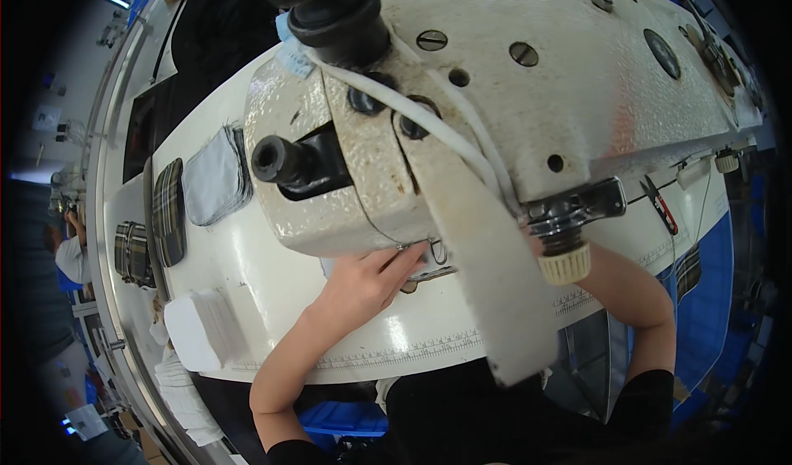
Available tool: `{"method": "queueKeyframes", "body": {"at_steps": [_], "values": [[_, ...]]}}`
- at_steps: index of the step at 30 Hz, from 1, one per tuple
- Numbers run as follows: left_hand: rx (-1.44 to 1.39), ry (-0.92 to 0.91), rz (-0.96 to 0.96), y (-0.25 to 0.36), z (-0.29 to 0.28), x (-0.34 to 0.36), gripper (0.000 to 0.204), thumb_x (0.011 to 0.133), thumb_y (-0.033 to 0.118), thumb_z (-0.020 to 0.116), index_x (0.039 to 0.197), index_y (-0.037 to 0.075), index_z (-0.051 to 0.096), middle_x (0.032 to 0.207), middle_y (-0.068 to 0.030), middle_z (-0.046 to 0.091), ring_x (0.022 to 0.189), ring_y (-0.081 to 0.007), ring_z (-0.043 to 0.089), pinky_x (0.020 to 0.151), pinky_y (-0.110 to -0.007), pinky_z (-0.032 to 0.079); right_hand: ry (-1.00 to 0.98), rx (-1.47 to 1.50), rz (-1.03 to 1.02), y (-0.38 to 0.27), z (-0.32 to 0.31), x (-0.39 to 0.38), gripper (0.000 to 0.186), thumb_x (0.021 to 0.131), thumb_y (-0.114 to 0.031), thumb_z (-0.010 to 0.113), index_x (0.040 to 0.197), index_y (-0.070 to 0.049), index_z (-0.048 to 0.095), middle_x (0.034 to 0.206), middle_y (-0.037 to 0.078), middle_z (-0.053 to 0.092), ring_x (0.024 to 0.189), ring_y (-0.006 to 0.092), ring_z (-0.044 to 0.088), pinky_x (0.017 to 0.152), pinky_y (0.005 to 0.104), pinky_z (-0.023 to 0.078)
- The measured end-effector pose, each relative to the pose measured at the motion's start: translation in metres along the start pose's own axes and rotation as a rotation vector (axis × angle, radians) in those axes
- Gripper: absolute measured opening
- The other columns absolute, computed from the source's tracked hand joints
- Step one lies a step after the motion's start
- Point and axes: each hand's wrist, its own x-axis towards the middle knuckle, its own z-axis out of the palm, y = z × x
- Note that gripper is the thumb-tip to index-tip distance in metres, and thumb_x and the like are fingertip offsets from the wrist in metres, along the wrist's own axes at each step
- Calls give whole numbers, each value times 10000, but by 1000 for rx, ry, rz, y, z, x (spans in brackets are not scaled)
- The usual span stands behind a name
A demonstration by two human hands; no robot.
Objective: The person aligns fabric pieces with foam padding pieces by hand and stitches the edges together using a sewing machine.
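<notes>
A cream sewing machine (528,102) with black knobs and white cords fills the upper middle. My left hand (371,277) reaches beneath its front, fingers stretched over a light fabric piece (431,267) with a dark edge, the fingertips partly tucked out of sight. My right forearm (631,292) runs up behind a pale hanging plate (495,292) and a ribbed cream knob (565,263); that hand is hidden.
Light fabric pieces (216,174), plaid pieces (167,209) and a white stack (198,330) lie on the left of the white table (272,354). Red-handled snips (664,209) lie right. Blue bins (338,415) show below. Another person (70,254) works at far left.
</notes>
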Motion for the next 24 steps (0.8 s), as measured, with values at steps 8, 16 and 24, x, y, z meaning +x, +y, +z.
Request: {"method": "queueKeyframes", "body": {"at_steps": [8, 16, 24], "values": [[-79, -110, -88, -22, 7, -17, 458, 751, -19, 691, 1200, 71, 696, 919, -104, 682, 781, -270, 673, 655, -374, 554, -8, -12, -20, 2, 2, -4, 99, 619, -69, 687, 643, -56, 592, 818, 75, 586, 785, 300, 611, 675, 470, 470], [142, -239, -139, -45, 4, -18, 342, 866, 281, 759, 1130, 106, 633, 1046, -62, 659, 955, -234, 643, 861, -360, 547, 43, 71, -2, 1, 3, -1, 100, 637, -59, 694, 649, -41, 596, 836, 84, 587, 793, 308, 610, 688, 475, 462], [-222, -102, -363, -27, 5, -7, 230, 931, 215, 696, 1089, 60, 632, 1023, -81, 665, 917, -185, 653, 788, -311, 556, -5, 1, 18, -1, -1, 1, 101, 634, -71, 699, 619, -28, 609, 871, 104, 604, 840, 326, 617, 700, 489, 457]]}}
